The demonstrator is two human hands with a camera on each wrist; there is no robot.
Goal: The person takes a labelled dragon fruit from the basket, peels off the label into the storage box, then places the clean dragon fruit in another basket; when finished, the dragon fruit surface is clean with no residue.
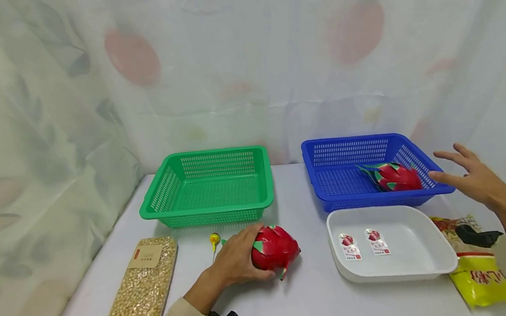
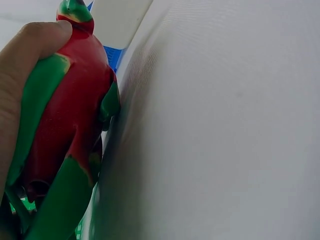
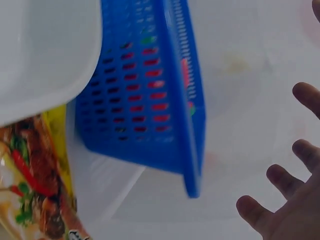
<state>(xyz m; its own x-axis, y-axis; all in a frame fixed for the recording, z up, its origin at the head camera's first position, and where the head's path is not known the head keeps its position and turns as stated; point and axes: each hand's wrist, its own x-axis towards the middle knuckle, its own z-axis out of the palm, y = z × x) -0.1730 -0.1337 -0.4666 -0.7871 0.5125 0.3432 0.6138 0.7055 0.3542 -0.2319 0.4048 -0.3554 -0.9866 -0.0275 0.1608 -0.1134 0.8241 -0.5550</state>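
Observation:
My left hand point(image 1: 238, 258) grips a dragon fruit point(image 1: 274, 247) over the front middle of the table, below the green basket. In the left wrist view the thumb lies along the red skin of the dragon fruit point(image 2: 70, 100), among its green scales. My right hand point(image 1: 470, 178) is at the right rim of the blue basket point(image 1: 381, 199), fingers spread and holding nothing. Another dragon fruit point(image 1: 397, 177) lies inside that basket. The right wrist view shows the spread fingers of the right hand point(image 3: 292, 210) apart from the blue basket wall point(image 3: 130, 100).
A green basket point(image 1: 208, 212) stands at the back left. In front of the blue basket is a white tray point(image 1: 401, 230) with two dragon fruit stickers point(image 1: 350, 247). A yellow packet point(image 1: 483, 279) lies at right, a bag of beans point(image 1: 140, 291) at left, a lollipop point(image 1: 215, 240) near the left hand.

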